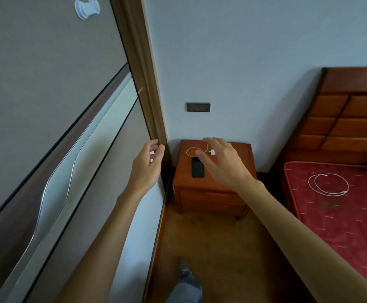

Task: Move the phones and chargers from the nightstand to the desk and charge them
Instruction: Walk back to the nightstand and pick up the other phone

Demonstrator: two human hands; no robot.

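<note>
Both hands reach forward toward the nightstand [214, 171] at the centre of the frame, in the corner between the wall and the bed [339, 206]. The right hand [219, 162] is spread wide and holds nothing; its fingers hover over the black phone [198, 167], which lies flat on the nightstand top, probably to pick it up first. Just above the phone in the frame lies a white charger [211, 152] with its thin cable looped on the wood. The left hand [148, 165], at centre left by the door frame, is loosely curled and empty. A second white cable [329, 184] lies coiled on the red mattress at right. The nightstand drawer is closed, so its contents cannot be told. No desk is in view.
</note>
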